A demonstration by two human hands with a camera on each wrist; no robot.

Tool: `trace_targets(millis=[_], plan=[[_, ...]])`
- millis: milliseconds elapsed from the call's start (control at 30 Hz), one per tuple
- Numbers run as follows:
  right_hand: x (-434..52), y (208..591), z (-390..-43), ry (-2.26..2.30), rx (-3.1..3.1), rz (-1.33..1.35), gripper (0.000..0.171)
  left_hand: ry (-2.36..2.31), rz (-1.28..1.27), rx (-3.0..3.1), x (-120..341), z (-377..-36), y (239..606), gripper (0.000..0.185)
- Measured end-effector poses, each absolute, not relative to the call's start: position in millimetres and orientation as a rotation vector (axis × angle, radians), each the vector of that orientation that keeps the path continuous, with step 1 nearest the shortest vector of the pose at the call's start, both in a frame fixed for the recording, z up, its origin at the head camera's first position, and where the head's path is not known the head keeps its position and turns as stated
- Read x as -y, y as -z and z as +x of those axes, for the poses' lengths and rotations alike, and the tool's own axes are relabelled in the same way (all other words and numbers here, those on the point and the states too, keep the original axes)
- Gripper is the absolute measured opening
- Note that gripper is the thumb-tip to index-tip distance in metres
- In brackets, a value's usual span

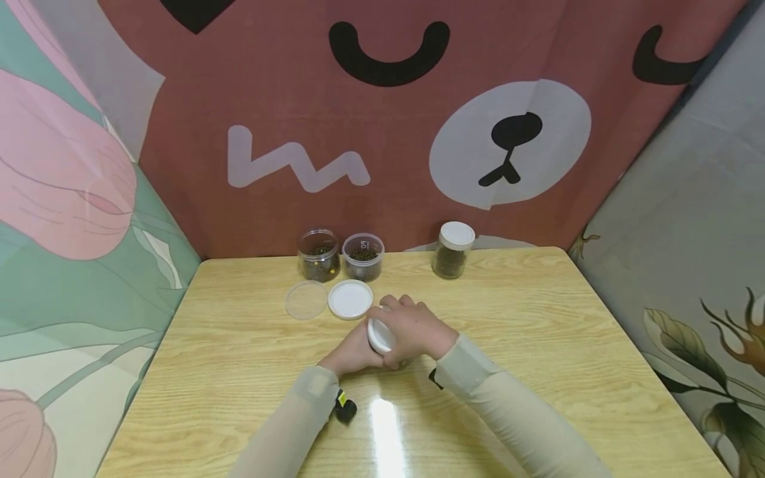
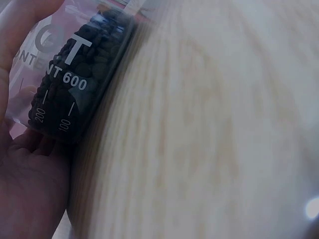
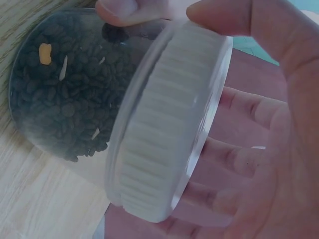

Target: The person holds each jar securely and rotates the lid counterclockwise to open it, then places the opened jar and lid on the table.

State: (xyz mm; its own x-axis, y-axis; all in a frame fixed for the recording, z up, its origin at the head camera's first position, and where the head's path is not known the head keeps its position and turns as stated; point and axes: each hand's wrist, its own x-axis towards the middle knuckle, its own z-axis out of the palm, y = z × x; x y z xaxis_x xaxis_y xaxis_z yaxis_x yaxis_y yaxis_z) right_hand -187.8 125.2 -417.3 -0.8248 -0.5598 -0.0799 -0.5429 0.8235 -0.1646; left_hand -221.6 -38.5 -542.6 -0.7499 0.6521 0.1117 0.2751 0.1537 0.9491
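Left hand (image 1: 354, 350) round a tilted jar (image 3: 67, 99), right hand (image 1: 415, 326) clasped on its lid (image 3: 159, 124).

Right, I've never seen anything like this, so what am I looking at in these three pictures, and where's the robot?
There is no robot here, just a person's bare hands. The wide picture comes from a camera on the head, looking forward and down; the two close-ups come from cameras on the wrists, one each.

The left hand holds a clear jar of dark pieces, while the right hand grips its ribbed white cap.

Toward the back of the wooden table stand an open clear jar, an open tub and, further right, a white-topped jar. A clear disc and a white lid lie in front of the open pair.
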Motion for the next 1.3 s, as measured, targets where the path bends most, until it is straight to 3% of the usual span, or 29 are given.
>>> trace_targets(millis=[367, 1200, 1300], plan=[[-141, 419, -190, 0.351, -2.903, -0.802, 0.090, -1.680, 0.822, -2.094, 40, -218, 539, 0.110], [-182, 428, -207, 0.658, -2.984, -0.640, 0.080, -1.687, 0.847, -2.104, 37, -223, 544, 0.106], [-186, 431, -210, 0.746, -2.985, -0.617, 0.079, -1.687, 0.829, -2.110, 39, -216, 531, 0.105]])
